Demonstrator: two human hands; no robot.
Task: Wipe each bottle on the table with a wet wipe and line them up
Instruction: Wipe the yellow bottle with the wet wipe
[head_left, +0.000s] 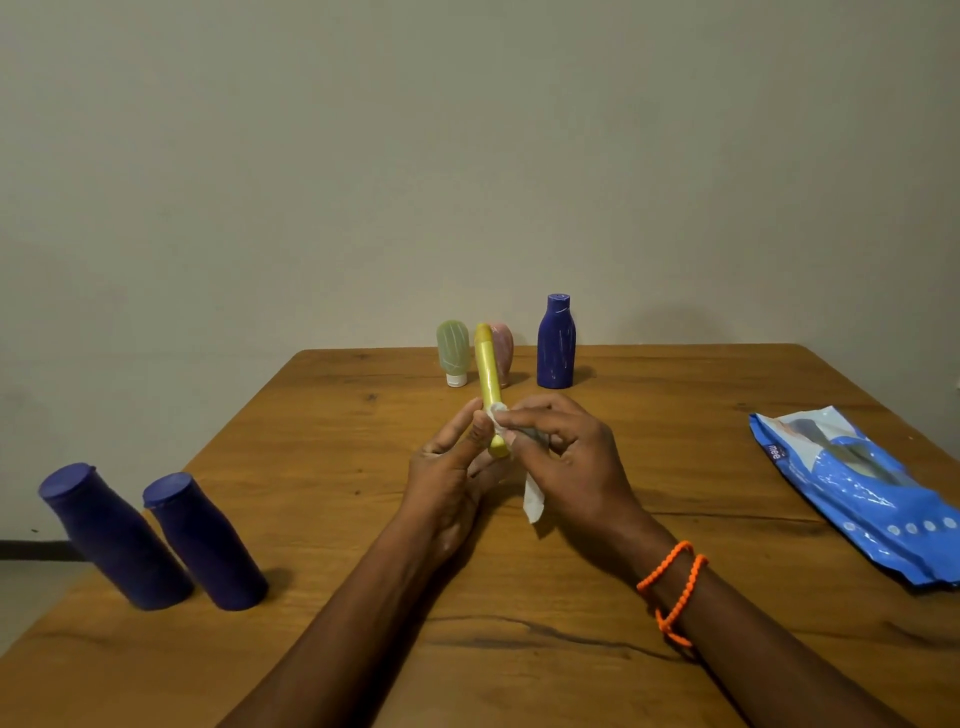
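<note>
My left hand (453, 467) holds a slim yellow bottle (488, 371) upright by its lower end, above the middle of the wooden table (363, 519). My right hand (563, 452) pinches a white wet wipe (534, 499) against the bottle's lower part; the wipe's tail hangs below the fingers. Two dark blue bottles (117, 538) (208, 543) stand side by side at the near left. At the far edge stand a pale green bottle (453, 351), a pink bottle (504, 345) partly hidden behind the yellow one, and a dark blue bottle (556, 343).
A blue pack of wet wipes (857, 493) lies flat at the right side of the table. A plain wall rises right behind the table's far edge. The table's left edge runs diagonally beside the two near blue bottles.
</note>
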